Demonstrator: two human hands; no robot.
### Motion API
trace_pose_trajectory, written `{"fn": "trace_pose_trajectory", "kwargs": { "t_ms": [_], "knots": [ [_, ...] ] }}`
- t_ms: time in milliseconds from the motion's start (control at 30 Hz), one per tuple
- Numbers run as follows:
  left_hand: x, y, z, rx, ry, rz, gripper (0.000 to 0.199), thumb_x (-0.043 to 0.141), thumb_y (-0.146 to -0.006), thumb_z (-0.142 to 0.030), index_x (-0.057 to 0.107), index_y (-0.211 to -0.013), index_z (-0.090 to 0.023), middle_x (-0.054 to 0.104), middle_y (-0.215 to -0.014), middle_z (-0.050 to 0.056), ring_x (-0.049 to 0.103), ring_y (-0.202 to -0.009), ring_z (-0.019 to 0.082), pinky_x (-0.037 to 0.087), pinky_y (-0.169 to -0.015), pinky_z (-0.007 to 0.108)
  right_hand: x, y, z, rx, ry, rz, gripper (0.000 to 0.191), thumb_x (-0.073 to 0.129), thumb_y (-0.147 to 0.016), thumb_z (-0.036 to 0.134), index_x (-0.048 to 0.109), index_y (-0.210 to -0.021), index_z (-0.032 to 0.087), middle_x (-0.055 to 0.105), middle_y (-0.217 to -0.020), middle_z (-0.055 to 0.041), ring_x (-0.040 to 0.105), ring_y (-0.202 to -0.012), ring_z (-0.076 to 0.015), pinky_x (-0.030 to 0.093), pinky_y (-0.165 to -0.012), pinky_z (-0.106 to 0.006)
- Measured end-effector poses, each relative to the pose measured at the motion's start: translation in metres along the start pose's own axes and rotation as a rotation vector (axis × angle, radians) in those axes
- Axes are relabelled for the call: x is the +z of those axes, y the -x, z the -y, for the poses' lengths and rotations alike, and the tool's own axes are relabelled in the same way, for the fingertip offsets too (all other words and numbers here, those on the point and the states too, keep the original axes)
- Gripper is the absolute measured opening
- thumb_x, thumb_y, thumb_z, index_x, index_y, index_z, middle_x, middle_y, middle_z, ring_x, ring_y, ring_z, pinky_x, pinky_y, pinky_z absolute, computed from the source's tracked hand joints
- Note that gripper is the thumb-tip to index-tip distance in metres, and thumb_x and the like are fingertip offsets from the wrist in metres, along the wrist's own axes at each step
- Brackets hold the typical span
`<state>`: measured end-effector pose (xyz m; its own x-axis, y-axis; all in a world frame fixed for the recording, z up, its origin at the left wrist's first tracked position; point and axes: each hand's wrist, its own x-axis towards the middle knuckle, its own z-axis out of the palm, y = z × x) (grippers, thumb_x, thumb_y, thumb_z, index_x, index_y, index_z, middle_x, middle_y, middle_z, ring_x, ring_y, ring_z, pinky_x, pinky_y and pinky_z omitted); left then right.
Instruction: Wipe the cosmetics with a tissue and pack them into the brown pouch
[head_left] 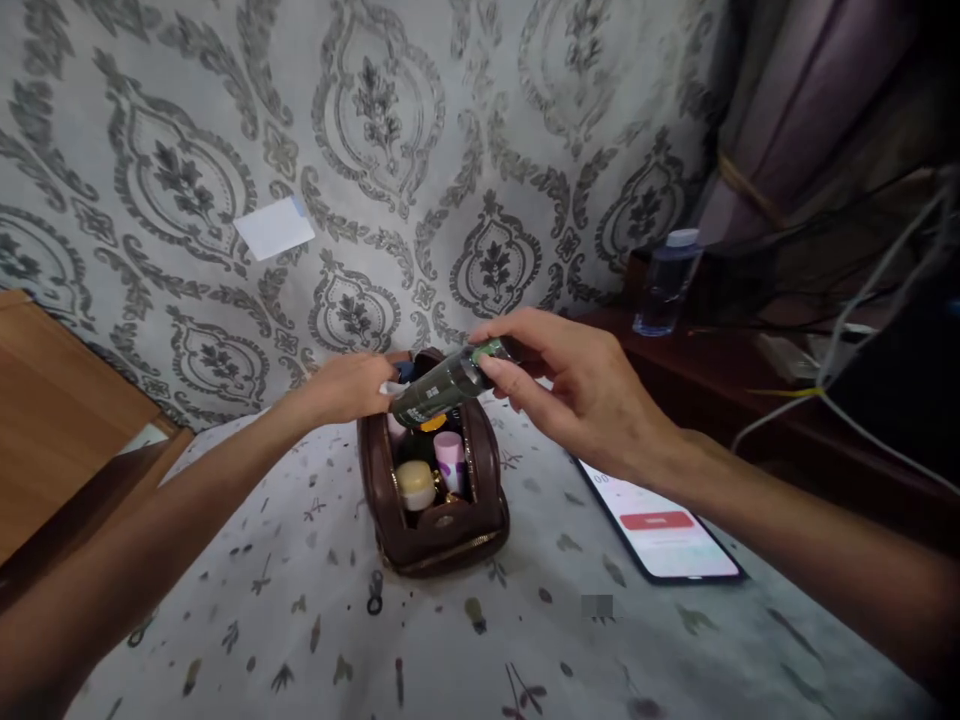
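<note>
A brown leather bag point(442, 535) stands unzipped on the patterned cloth. Above its opening, my right hand point(574, 385) grips a dark green bottle point(435, 392) by its upper end, between thumb and fingers. The bottle lies tilted, its lower end toward the left. My left hand point(356, 388) is at the bag's far left edge, fingers curled and partly hidden; what they hold cannot be made out. Inside the bag are a jar with a yellowish lid point(416, 484), a pink and purple tube point(450, 462) and an orange item point(433, 422).
A phone point(660, 530) with a lit screen lies right of the bag, partly under my right forearm. Behind it, a clear bottle point(667, 285) stands on a dark red surface point(675, 375) near white cables point(832, 350). A wooden cabinet point(67, 410) is at left.
</note>
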<state>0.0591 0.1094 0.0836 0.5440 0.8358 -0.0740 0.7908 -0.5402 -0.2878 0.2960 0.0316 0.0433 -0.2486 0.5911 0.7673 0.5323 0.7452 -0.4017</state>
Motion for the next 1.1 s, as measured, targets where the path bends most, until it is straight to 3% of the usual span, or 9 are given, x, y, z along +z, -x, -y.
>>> {"fn": "trace_pose_trajectory", "kwargs": {
  "t_ms": [133, 300, 500, 667, 767, 900, 1100],
  "knots": [
    [0.001, -0.014, 0.000, -0.002, -0.067, 0.033, 0.031, 0.054, -0.089, -0.034, 0.065, -0.114, -0.021, 0.070, -0.107, 0.007, 0.064, -0.102, 0.026, 0.045, -0.073, 0.028, 0.007, -0.002, -0.009, -0.029, -0.021, 0.067, 0.028, 0.047, -0.099, 0.034, 0.062, -0.112, 0.015, 0.064, -0.094, -0.0050, 0.055, -0.073, -0.0109, 0.044, -0.069, -0.024],
    [0.007, -0.019, 0.006, 0.034, -0.087, -0.064, 0.027, 0.052, -0.085, -0.019, 0.069, -0.106, -0.019, 0.069, -0.106, 0.008, 0.064, -0.100, 0.024, 0.047, -0.079, 0.030, 0.022, -0.007, -0.014, -0.102, -0.042, 0.100, 0.026, 0.045, -0.099, 0.031, 0.063, -0.110, 0.014, 0.065, -0.098, -0.0066, 0.057, -0.084, -0.0131, 0.044, -0.075, -0.023],
    [-0.001, -0.018, 0.007, 0.111, -0.130, -0.108, 0.030, 0.049, -0.083, -0.010, 0.069, -0.104, -0.018, 0.067, -0.109, 0.007, 0.063, -0.102, 0.025, 0.045, -0.072, 0.028, 0.044, -0.015, -0.020, -0.198, -0.070, 0.130, 0.024, 0.045, -0.099, 0.025, 0.061, -0.111, 0.012, 0.063, -0.100, -0.0067, 0.056, -0.087, -0.0130, 0.044, -0.080, -0.025],
    [-0.001, -0.014, 0.010, 0.118, -0.109, -0.144, 0.024, 0.047, -0.084, -0.012, 0.068, -0.096, -0.018, 0.067, -0.106, 0.007, 0.064, -0.094, 0.022, 0.044, -0.070, 0.027, 0.058, -0.029, -0.018, -0.223, -0.076, 0.313, 0.018, 0.045, -0.099, 0.022, 0.057, -0.109, 0.014, 0.060, -0.105, -0.0075, 0.054, -0.092, -0.0148, 0.042, -0.081, -0.027],
    [-0.001, -0.012, 0.011, 0.062, -0.061, -0.151, 0.019, 0.049, -0.084, -0.015, 0.065, -0.094, -0.017, 0.069, -0.102, 0.007, 0.064, -0.092, 0.022, 0.043, -0.069, 0.027, 0.063, -0.042, -0.013, -0.157, -0.053, 0.459, 0.017, 0.051, -0.097, 0.024, 0.050, -0.110, 0.014, 0.058, -0.096, -0.0047, 0.049, -0.079, -0.0123, 0.037, -0.070, -0.024],
    [-0.001, -0.012, 0.015, 0.023, 0.012, -0.138, 0.015, 0.052, -0.080, -0.016, 0.064, -0.091, -0.017, 0.070, -0.095, 0.005, 0.064, -0.088, 0.022, 0.042, -0.068, 0.027, 0.074, -0.057, -0.012, -0.052, -0.046, 0.532, 0.023, 0.061, -0.090, 0.020, 0.047, -0.107, 0.016, 0.052, -0.076, 0.0031, 0.039, -0.064, -0.0081, 0.029, -0.062, -0.021],
    [-0.001, -0.021, 0.029, 0.054, 0.076, -0.088, 0.018, 0.054, -0.076, -0.018, 0.067, -0.089, -0.016, 0.072, -0.091, 0.005, 0.065, -0.087, 0.021, 0.043, -0.070, 0.025, 0.095, -0.063, -0.022, 0.096, -0.187, 0.556, 0.017, 0.067, -0.086, 0.020, 0.060, -0.100, 0.014, 0.057, -0.069, 0.0049, 0.051, -0.063, -0.0063, 0.033, -0.065, -0.019]
  ]
}}
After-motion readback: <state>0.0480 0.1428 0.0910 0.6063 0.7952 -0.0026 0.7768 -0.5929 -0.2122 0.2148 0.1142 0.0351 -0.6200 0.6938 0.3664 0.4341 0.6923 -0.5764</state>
